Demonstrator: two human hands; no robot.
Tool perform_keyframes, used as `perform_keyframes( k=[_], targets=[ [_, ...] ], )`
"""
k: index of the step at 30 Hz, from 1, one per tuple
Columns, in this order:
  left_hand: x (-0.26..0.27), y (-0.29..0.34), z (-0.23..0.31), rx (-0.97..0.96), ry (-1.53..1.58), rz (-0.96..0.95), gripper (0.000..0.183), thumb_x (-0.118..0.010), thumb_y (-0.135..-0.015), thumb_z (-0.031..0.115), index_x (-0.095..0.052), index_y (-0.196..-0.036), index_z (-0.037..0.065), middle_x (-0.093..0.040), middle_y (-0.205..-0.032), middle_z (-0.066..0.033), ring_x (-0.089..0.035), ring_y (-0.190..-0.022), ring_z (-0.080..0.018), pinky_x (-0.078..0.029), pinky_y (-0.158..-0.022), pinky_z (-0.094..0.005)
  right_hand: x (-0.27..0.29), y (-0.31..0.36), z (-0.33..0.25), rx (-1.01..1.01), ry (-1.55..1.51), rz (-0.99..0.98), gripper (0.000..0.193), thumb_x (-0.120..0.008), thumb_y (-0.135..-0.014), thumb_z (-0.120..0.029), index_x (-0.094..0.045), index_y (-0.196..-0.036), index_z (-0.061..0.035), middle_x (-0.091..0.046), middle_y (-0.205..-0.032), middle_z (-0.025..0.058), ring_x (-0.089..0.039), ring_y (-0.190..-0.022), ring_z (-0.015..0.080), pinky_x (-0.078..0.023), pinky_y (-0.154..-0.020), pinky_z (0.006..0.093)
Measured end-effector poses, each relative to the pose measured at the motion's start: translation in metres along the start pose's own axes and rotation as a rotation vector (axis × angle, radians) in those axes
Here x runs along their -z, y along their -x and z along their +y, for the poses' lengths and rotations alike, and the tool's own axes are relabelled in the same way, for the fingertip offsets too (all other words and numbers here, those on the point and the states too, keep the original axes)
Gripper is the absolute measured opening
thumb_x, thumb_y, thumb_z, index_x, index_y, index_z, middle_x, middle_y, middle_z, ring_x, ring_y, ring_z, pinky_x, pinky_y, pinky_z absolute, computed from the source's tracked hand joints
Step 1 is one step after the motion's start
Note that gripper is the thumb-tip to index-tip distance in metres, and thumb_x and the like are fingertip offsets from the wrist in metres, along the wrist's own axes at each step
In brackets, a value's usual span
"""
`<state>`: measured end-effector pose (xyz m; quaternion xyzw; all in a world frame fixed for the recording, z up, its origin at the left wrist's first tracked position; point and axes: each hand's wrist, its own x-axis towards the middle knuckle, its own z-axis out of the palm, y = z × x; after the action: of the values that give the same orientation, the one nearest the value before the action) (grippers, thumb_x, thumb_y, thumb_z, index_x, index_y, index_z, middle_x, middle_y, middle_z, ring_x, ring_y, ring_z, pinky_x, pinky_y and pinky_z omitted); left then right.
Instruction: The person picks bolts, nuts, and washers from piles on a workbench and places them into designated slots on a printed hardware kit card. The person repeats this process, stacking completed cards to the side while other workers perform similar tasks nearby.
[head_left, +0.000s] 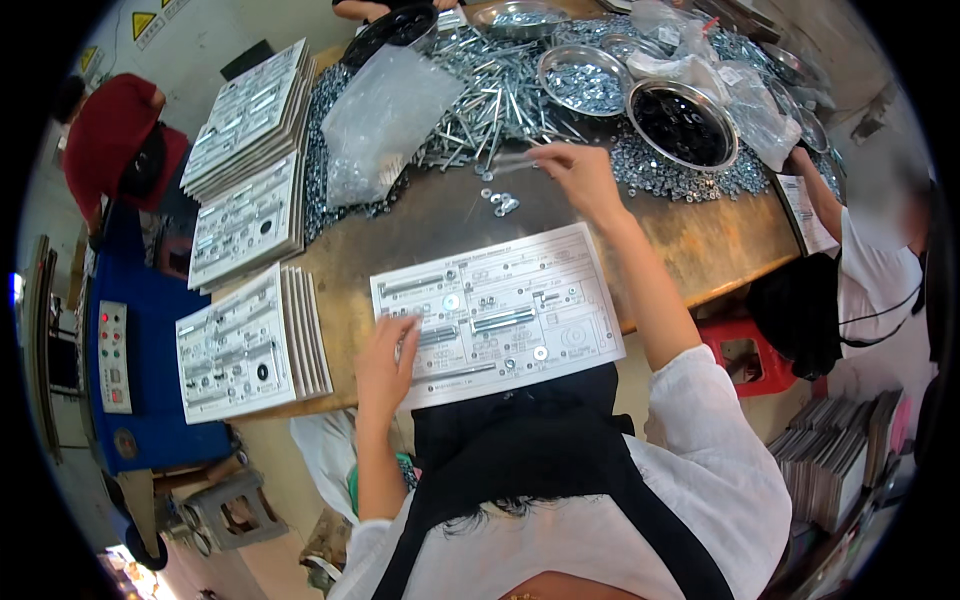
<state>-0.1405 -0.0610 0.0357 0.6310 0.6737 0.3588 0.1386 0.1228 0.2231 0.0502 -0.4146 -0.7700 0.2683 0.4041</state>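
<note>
A printed white hardware card (590, 345) lies on the table before me, with bolts, rods, nuts and washers on its printed outlines. My left hand (383, 365) rests over the card's left edge beside a thick bolt (437, 335), fingers loosely apart and holding nothing visible. Beyond the card, my right hand (578, 175) is raised with fingertips pinched. A blurred, pale slender piece (514, 160) shows at those fingertips; its kind cannot be made out. Several loose washers (505, 205) lie on the tabletop below it.
Stacks of filled cards (235, 345) stand at the left. A heap of long bolts (495, 90), a plastic bag (385, 120), a bowl of black parts (683, 125) and piled nuts (665, 178) cover the far side. A person in white (865, 270) works at the right; another in red (115, 140) is leftward.
</note>
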Motion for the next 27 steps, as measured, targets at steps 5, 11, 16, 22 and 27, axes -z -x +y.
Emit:
perform_keyframes(
  k=[5,11,16,22,27],
  targets=[
    [-0.003,-0.073,0.055,-0.408,-0.164,0.198,0.031,-0.067,-0.09,0.011,-0.067,-0.121,0.009,-0.064,-0.108,-0.0135,-0.061,-0.1,-0.0328,-0.048,-0.084,-0.0399,-0.016,0.065,-0.099,0.158,-0.237,-0.325,0.019,-0.07,-0.087,-0.001,-0.075,-0.105,-0.0056,-0.076,-0.091,0.0072,-0.072,-0.08,0.0152,-0.056,-0.074,0.0259],
    [-0.057,-0.053,0.089,0.154,0.519,-0.067,0.022,-0.055,-0.101,0.018,-0.065,-0.113,0.002,-0.067,-0.083,-0.0107,-0.065,-0.07,-0.0197,-0.051,-0.066,-0.0335,-0.037,0.116,-0.096,-0.317,-0.913,-0.029,0.025,-0.07,-0.09,0.002,-0.067,-0.115,0.0012,-0.072,-0.097,0.0075,-0.067,-0.089,0.0097,-0.055,-0.081,0.0247],
    [-0.109,-0.064,0.048,0.141,0.603,0.144,0.025,-0.053,-0.102,0.017,-0.07,-0.113,0.003,-0.065,-0.091,-0.013,-0.068,-0.08,-0.0232,-0.05,-0.072,-0.0338,-0.028,0.119,-0.056,-0.27,-0.627,0.11,0.022,-0.065,-0.095,-0.004,-0.071,-0.115,0.0013,-0.072,-0.103,0.002,-0.063,-0.091,0.0067,-0.051,-0.077,0.0224],
    [-0.125,-0.074,0.006,-0.021,-0.056,-0.188,0.02,-0.062,-0.094,0.019,-0.074,-0.109,0.015,-0.062,-0.093,-0.0077,-0.064,-0.086,-0.0269,-0.052,-0.075,-0.0381,-0.011,0.12,0.004,0.039,0.124,-0.344,0.022,-0.071,-0.087,-0.012,-0.078,-0.107,-0.0174,-0.067,-0.091,0.0075,-0.065,-0.083,0.0276,-0.053,-0.076,0.0351],
    [-0.149,-0.069,-0.006,-0.169,-0.234,-0.144,0.017,-0.069,-0.089,0.019,-0.076,-0.104,0.019,-0.061,-0.091,-0.0031,-0.062,-0.089,-0.0229,-0.053,-0.078,-0.0364,-0.021,0.137,0.022,0.027,0.219,-0.355,0.019,-0.073,-0.084,-0.011,-0.078,-0.102,-0.015,-0.067,-0.093,0.0057,-0.065,-0.09,0.0273,-0.053,-0.08,0.0385]
  ],
)
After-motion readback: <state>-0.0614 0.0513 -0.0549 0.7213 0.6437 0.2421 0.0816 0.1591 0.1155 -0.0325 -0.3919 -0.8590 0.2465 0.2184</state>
